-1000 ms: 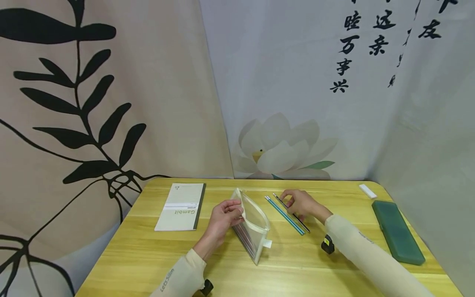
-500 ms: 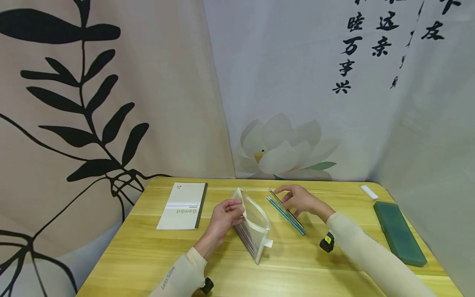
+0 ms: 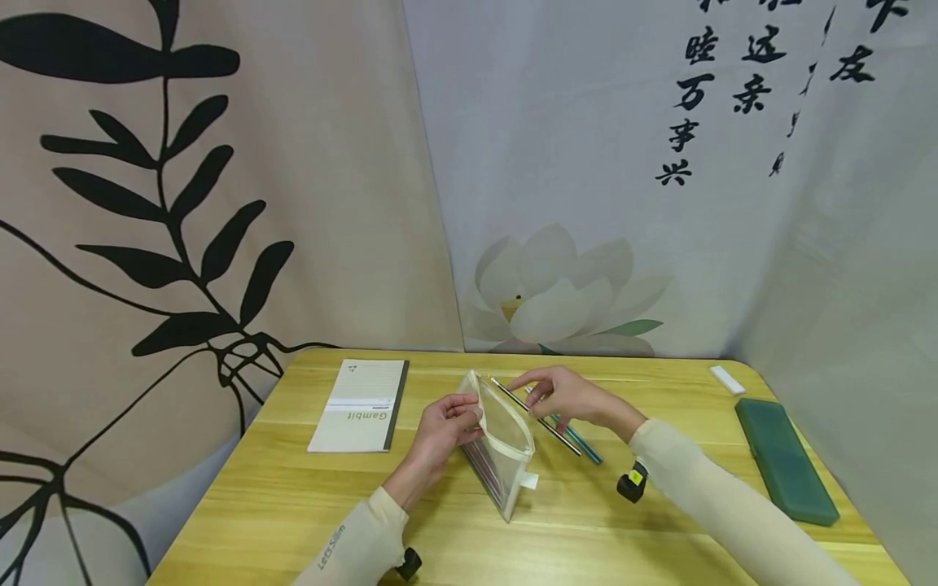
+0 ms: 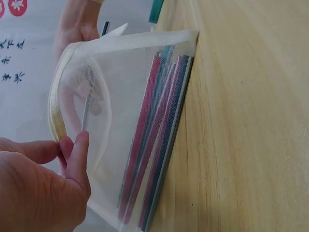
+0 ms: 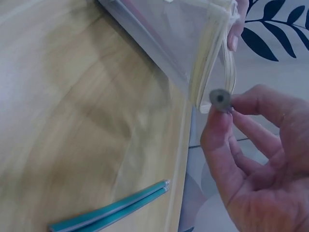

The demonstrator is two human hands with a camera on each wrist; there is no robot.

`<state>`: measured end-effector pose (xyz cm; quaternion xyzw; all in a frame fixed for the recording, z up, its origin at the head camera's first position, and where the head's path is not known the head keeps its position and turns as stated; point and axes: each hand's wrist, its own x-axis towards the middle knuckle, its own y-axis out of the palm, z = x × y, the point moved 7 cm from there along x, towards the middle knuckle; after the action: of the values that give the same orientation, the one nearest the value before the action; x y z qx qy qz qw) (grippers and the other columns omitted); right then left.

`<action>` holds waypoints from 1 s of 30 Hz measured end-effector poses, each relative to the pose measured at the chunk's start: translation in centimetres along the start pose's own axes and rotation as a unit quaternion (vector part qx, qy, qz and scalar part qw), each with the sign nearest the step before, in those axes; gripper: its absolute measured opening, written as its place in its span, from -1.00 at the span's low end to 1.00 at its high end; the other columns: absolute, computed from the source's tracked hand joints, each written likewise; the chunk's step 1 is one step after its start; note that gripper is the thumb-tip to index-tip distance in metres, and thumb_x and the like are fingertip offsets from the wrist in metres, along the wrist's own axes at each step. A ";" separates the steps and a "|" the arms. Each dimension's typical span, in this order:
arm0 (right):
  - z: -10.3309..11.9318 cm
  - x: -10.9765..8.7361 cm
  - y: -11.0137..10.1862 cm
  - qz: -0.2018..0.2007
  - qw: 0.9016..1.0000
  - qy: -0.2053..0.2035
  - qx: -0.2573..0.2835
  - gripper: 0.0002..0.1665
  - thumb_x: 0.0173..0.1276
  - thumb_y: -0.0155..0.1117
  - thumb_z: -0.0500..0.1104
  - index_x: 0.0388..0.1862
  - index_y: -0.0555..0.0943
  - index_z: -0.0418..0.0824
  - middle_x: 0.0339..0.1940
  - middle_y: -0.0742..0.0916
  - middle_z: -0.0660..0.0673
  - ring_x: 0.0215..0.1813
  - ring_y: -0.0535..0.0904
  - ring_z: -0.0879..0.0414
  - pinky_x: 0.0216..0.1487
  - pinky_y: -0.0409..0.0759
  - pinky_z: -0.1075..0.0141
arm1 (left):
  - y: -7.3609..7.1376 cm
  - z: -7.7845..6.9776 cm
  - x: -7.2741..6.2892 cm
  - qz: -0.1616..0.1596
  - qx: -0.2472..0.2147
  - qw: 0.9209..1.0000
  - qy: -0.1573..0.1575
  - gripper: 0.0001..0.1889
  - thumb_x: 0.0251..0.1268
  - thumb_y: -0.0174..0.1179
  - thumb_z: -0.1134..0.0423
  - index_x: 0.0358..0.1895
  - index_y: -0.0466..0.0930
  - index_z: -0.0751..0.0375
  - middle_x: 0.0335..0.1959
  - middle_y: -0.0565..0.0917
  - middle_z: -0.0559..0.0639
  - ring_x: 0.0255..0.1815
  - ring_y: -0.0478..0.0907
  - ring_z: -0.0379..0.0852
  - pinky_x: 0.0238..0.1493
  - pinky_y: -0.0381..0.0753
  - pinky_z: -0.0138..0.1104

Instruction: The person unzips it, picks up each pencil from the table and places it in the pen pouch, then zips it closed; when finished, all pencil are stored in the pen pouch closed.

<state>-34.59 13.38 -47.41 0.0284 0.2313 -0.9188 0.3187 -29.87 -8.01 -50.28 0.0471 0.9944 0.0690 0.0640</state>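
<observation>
My left hand pinches the rim of a see-through mesh zipper pouch at its left side, so its mouth gapes. Through the mesh in the left wrist view, several red, teal and dark pencils lie along the bottom. A dark pencil is pinched between the thumb and fingers of my right hand, right beside the pouch mouth. In the right wrist view its round end faces the camera. Two teal pencils lie side by side on the table, partly behind the right hand in the head view.
A notepad lies at the back left of the wooden table. Over on the right are a dark green pencil case and a white eraser. Printed cloth hangs behind the table.
My right hand has lifted the dark pencil from beside the teal ones and carried it left to the pouch mouth. The left hand and pouch have stayed in place.
</observation>
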 end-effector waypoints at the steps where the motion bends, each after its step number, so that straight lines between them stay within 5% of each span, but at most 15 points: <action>1: 0.1 0.1 0.1 0.004 1.000 0.000 -0.005 -0.36 0.33 0.39 -0.30 0.38 0.63 0.03 0.01 0.73 -0.31 -0.37 0.59 -0.01 -0.56 0.74 0.17 | 0.0 0.0 0.0 0.000 0.000 1.000 0.000 -0.62 0.44 0.28 0.41 0.23 0.54 0.50 -0.15 0.67 0.03 -0.19 0.69 -0.19 -0.03 0.88 -0.29; 6: 1.0 0.6 0.7 0.014 0.999 0.003 -0.044 -0.40 0.32 0.36 -0.34 0.33 0.67 0.02 -0.07 0.76 -0.23 -0.47 0.49 0.07 -0.59 0.71 0.17 | 0.1 0.0 0.0 0.002 0.001 1.000 0.001 -0.63 0.43 0.28 0.41 0.22 0.54 0.51 -0.15 0.67 0.04 -0.20 0.69 -0.18 -0.02 0.88 -0.27; 13: 2.1 1.9 1.4 0.004 0.995 0.002 -0.097 -0.47 0.33 0.39 -0.33 0.26 0.71 -0.01 -0.15 0.77 -0.12 -0.28 0.68 0.08 -0.51 0.81 0.03 | 0.3 -0.1 -0.1 0.008 0.004 1.000 0.001 -0.62 0.43 0.27 0.41 0.23 0.54 0.52 -0.14 0.68 0.05 -0.19 0.70 -0.17 0.00 0.88 -0.25; 30: 1.9 3.0 2.5 0.027 0.998 0.038 -0.050 -0.57 0.34 0.42 -0.29 0.19 0.72 -0.13 -0.15 0.79 -0.19 -0.27 0.65 0.12 -0.54 0.75 0.29 | 1.2 0.0 -0.1 0.013 0.012 1.000 -0.004 -0.62 0.45 0.29 0.37 0.22 0.57 0.50 -0.10 0.70 0.07 -0.20 0.72 -0.18 -0.03 0.89 -0.25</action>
<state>-35.34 9.09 -47.37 0.0532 0.2880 -0.8953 0.3355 -29.70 -6.84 -50.07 0.0607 0.9943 0.0582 0.0662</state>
